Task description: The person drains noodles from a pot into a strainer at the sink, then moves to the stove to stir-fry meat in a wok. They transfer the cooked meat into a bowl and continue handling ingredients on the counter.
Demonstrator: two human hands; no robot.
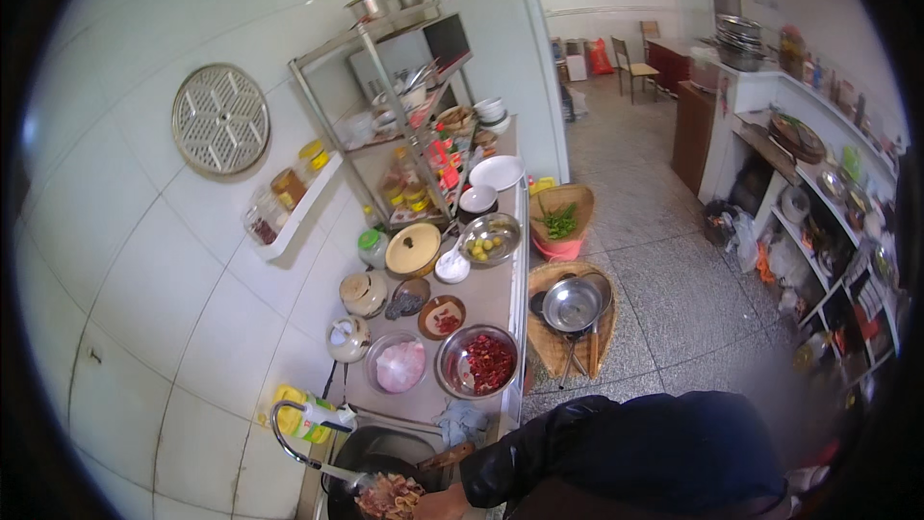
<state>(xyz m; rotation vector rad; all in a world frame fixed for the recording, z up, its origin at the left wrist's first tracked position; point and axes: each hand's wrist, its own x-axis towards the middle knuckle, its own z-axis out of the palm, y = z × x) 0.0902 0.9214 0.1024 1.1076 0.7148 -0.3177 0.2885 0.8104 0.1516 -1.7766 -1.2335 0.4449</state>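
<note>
My right hand (442, 504) reaches over the sink at the bottom edge, partly cut off. Its fingers meet a heap of sliced meat-like pieces (390, 497), but whether they grip any is hidden. The end of a curved faucet (285, 440) hangs right over the heap. The dark sink basin (375, 451) surrounds it. A brown wooden handle (447, 456) lies across the sink's edge beside my dark sleeve (498, 469). Close by is a crumpled blue-grey cloth (460, 421). My left hand is out of view.
Farther along the counter stand a steel bowl of dark red pieces (487, 365), a clear bowl with pale pink contents (398, 365) and a lidded pot (413, 249). A metal rack (375, 50) rises behind. Woven baskets (538, 347) with pans sit on the floor.
</note>
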